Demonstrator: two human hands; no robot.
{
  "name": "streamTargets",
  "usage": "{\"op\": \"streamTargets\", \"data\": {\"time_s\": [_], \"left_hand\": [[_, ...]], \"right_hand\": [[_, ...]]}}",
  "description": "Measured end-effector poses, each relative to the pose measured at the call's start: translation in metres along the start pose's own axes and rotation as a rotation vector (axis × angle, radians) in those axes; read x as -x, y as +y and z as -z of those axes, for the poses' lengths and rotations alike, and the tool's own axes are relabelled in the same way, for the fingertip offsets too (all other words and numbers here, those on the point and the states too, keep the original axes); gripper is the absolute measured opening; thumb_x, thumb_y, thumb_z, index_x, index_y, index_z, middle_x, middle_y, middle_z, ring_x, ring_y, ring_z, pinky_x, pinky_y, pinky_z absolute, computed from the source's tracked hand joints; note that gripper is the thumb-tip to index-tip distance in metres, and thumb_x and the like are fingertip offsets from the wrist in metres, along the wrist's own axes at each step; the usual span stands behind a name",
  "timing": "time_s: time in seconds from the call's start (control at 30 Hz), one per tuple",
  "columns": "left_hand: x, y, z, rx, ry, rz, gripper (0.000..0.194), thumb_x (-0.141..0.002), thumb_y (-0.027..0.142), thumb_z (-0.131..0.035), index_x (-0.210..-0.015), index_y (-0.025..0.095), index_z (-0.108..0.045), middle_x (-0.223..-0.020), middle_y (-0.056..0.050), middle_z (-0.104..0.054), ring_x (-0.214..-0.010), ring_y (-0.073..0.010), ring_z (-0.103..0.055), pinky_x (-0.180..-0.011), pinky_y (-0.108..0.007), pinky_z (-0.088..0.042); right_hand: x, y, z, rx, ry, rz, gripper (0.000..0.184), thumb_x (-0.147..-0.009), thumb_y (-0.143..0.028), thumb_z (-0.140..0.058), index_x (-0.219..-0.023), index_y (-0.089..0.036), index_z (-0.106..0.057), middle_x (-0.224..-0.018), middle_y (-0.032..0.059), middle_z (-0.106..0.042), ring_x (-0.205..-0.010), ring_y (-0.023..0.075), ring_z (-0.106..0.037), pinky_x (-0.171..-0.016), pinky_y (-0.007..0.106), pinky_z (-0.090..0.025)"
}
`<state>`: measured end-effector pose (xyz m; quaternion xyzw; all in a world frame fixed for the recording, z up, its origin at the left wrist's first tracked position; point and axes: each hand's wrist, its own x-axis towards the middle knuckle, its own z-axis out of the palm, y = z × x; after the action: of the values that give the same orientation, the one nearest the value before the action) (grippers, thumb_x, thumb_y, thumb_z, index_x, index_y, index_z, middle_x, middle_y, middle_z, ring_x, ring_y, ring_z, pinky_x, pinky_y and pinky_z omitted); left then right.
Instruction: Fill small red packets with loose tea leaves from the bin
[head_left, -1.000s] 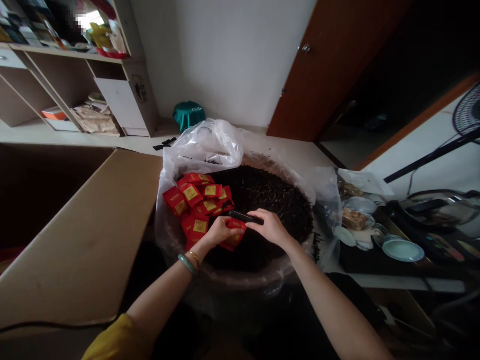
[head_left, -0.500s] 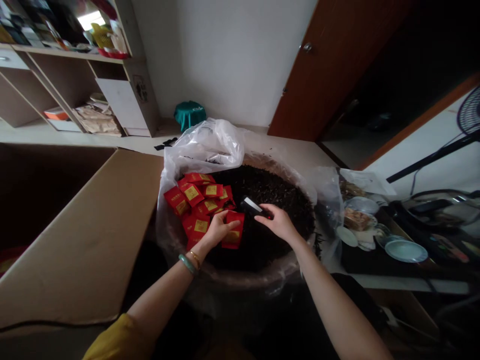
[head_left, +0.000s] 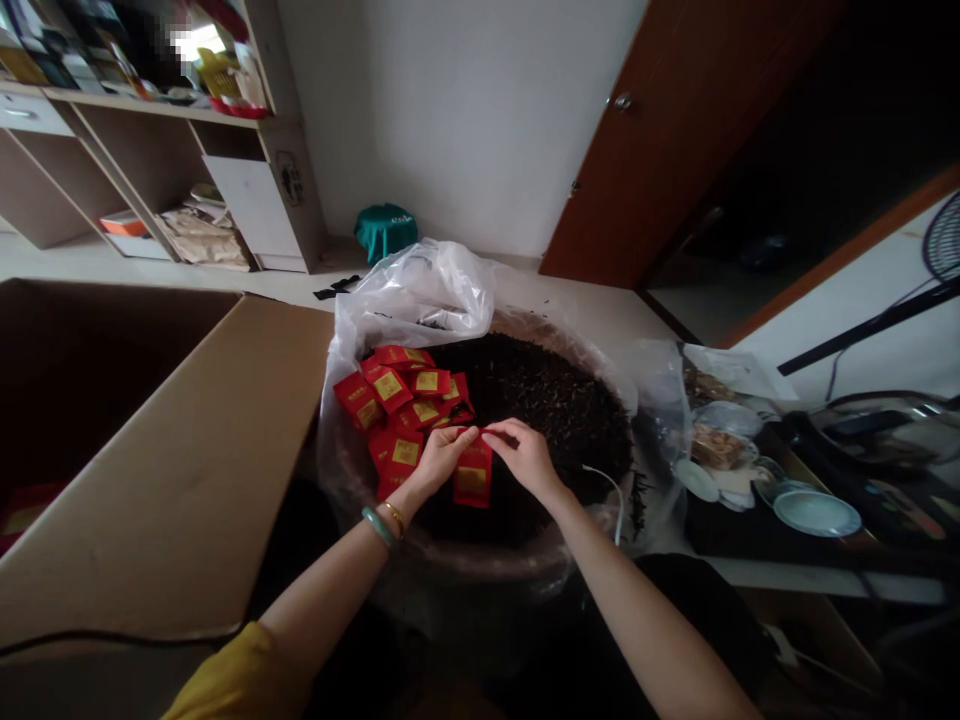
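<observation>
A red packet with a gold label [head_left: 472,482] hangs upright by its top edge over the dark loose tea leaves [head_left: 551,400]. Its top left corner is pinched in my left hand [head_left: 442,458], which wears a green bangle and a gold bracelet at the wrist. My right hand [head_left: 525,455] closes its fingertips on the top right corner. Several more red packets [head_left: 390,388] lie heaped on the tea at the left. A white cable [head_left: 616,500] curves out by my right wrist; what it joins is hidden.
Clear plastic [head_left: 442,290] lines the round tub around the tea. An open cardboard box [head_left: 217,430] stands close on the left. At the right, a low table bears a pale dish [head_left: 817,510] and other items. Behind are a green-covered object [head_left: 386,232] and a door [head_left: 600,150].
The small black-and-white device in my right hand has gone from sight. That hand has moved left onto the packet's top edge. The white cable has come into view.
</observation>
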<state>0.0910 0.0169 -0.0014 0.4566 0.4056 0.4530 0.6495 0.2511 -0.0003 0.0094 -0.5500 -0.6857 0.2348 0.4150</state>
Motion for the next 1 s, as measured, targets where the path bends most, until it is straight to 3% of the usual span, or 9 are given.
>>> {"op": "streamTargets", "data": {"time_s": [0.2,0.33,0.4,0.47,0.53,0.67,0.77,0.9,1.0], "left_hand": [[-0.002,-0.002,0.004,0.010,-0.017,0.026,0.058,-0.063,0.071,-0.061,-0.052,0.015,-0.055,-0.048,0.001,-0.055,-0.045,-0.0102,-0.046,-0.048,-0.024,-0.038],[-0.006,-0.002,0.009,0.057,0.126,0.003,0.063,-0.083,0.068,-0.035,-0.083,0.014,-0.067,-0.075,-0.008,-0.068,-0.065,-0.0189,-0.061,-0.061,-0.031,-0.049],[-0.006,0.000,0.011,0.005,0.320,-0.161,0.057,-0.089,0.058,-0.031,-0.102,0.014,-0.063,-0.093,-0.012,-0.068,-0.078,-0.0210,-0.064,-0.069,-0.035,-0.051],[-0.001,0.001,0.012,-0.183,0.515,-0.455,0.043,-0.091,0.046,-0.036,-0.111,0.016,-0.058,-0.108,-0.013,-0.063,-0.094,-0.0225,-0.061,-0.083,-0.039,-0.049],[0.007,0.002,0.010,-0.460,0.576,-0.781,0.032,-0.090,0.034,-0.045,-0.115,0.017,-0.055,-0.116,-0.014,-0.057,-0.109,-0.0241,-0.054,-0.095,-0.044,-0.043],[0.024,0.001,0.002,-0.816,0.320,-1.161,0.037,-0.083,0.014,-0.051,-0.119,0.018,-0.050,-0.120,-0.014,-0.052,-0.115,-0.0248,-0.048,-0.097,-0.047,-0.043],[0.026,0.000,-0.001,-0.901,0.240,-1.188,0.035,-0.081,0.009,-0.050,-0.115,0.019,-0.053,-0.118,-0.013,-0.052,-0.114,-0.0248,-0.048,-0.095,-0.047,-0.044],[0.022,0.000,0.000,-0.897,0.305,-1.181,0.034,-0.080,0.008,-0.049,-0.112,0.018,-0.054,-0.117,-0.014,-0.052,-0.114,-0.0254,-0.048,-0.094,-0.047,-0.045],[0.024,-0.002,0.000,-0.905,0.264,-1.257,0.036,-0.079,0.008,-0.051,-0.113,0.018,-0.055,-0.118,-0.014,-0.054,-0.117,-0.0270,-0.047,-0.095,-0.049,-0.043]], "right_hand": [[-0.008,-0.008,-0.002,-0.068,-0.005,-0.092,0.020,-0.077,-0.037,-0.062,-0.070,-0.020,-0.070,-0.065,0.0023,-0.067,-0.057,0.0161,-0.061,-0.055,0.027,-0.047],[-0.020,0.005,0.003,-0.275,0.053,-0.332,0.025,-0.074,-0.044,-0.061,-0.076,-0.019,-0.065,-0.055,-0.0012,-0.062,-0.040,0.0140,-0.054,-0.039,0.025,-0.043],[-0.033,0.010,0.002,-0.441,0.179,-0.404,0.025,-0.072,-0.043,-0.063,-0.080,-0.019,-0.062,-0.061,-0.0005,-0.064,-0.047,0.0154,-0.059,-0.043,0.027,-0.049],[-0.049,0.012,-0.005,-0.601,0.296,-0.431,0.024,-0.071,-0.039,-0.065,-0.085,-0.020,-0.059,-0.069,-0.0002,-0.066,-0.054,0.0158,-0.062,-0.051,0.029,-0.055],[-0.065,0.009,-0.016,-0.741,0.329,-0.431,0.023,-0.072,-0.033,-0.066,-0.090,-0.021,-0.056,-0.074,-0.0006,-0.067,-0.061,0.0152,-0.065,-0.062,0.031,-0.059],[-0.092,-0.004,-0.044,-0.846,0.052,-0.447,0.026,-0.074,-0.020,-0.063,-0.099,-0.021,-0.056,-0.083,0.0003,-0.069,-0.081,0.0148,-0.069,-0.080,0.032,-0.057],[-0.100,-0.008,-0.058,-0.591,-0.141,-0.443,0.027,-0.075,-0.017,-0.062,-0.101,-0.019,-0.058,-0.087,0.0031,-0.070,-0.084,0.0144,-0.068,-0.078,0.029,-0.055],[-0.092,-0.002,-0.066,-0.364,-0.219,-0.362,0.022,-0.073,-0.020,-0.066,-0.094,-0.015,-0.063,-0.075,0.0029,-0.070,-0.070,0.0142,-0.066,-0.069,0.027,-0.054],[-0.068,0.002,-0.071,-0.285,-0.262,-0.266,0.018,-0.072,-0.031,-0.067,-0.079,-0.015,-0.065,-0.065,0.0007,-0.067,-0.061,0.0142,-0.064,-0.061,0.026,-0.053]]}}
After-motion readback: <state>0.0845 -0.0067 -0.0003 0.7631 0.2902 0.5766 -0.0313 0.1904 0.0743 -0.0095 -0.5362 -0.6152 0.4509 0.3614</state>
